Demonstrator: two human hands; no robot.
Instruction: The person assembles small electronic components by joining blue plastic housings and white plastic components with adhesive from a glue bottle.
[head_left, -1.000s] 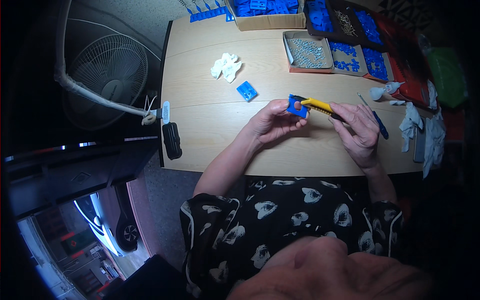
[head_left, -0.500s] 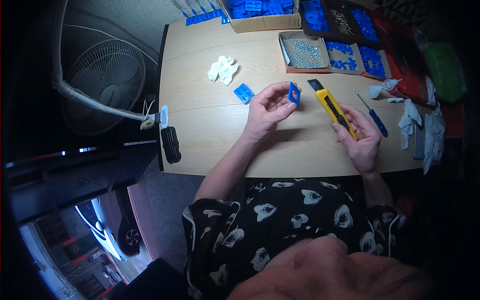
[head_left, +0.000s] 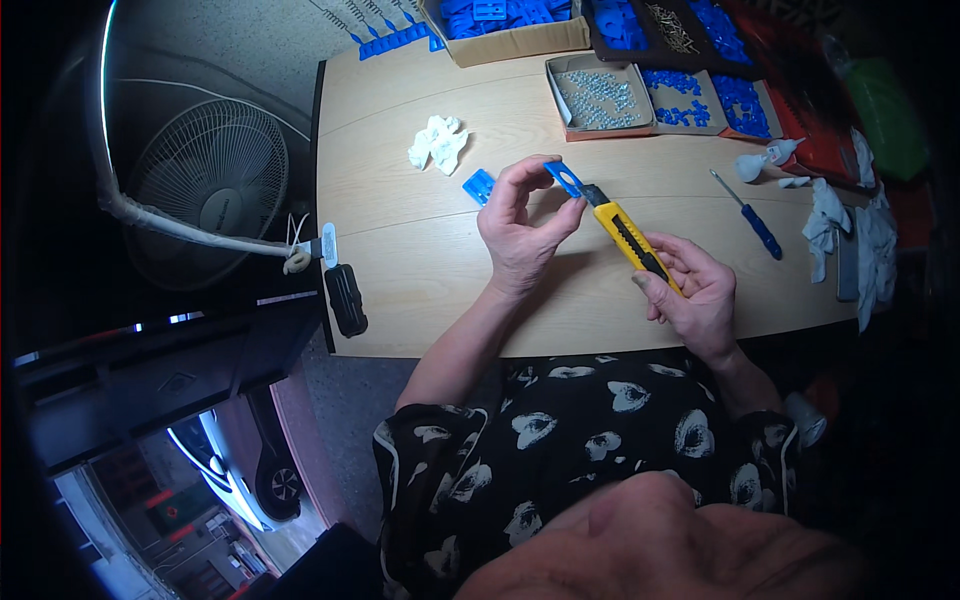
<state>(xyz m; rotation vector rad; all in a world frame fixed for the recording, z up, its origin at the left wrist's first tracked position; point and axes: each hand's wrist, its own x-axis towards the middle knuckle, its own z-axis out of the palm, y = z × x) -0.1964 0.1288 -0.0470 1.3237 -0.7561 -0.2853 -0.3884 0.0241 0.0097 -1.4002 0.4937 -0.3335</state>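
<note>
A: Count?
B: One knife [head_left: 630, 236], two loose blue parts.
A: Grip?
B: Left hand [head_left: 520, 228] pinches one part [head_left: 566, 180] above the table [head_left: 420, 290]; right hand [head_left: 695, 292] clamps the knife, tip touching it. Second part [head_left: 480, 186] lies just left.

Left of the table [head_left: 420, 300] stands a fan [head_left: 205, 190]; on it lie a white rag [head_left: 438, 143], a screwdriver [head_left: 748, 213] and a screw box [head_left: 600, 95].

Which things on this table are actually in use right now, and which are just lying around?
In use:
left hand pinching a small blue plastic piece
right hand holding a yellow utility knife

Lying about:
blue-handled screwdriver
crumpled white cloth
loose blue plastic block
box of small metal parts
</note>
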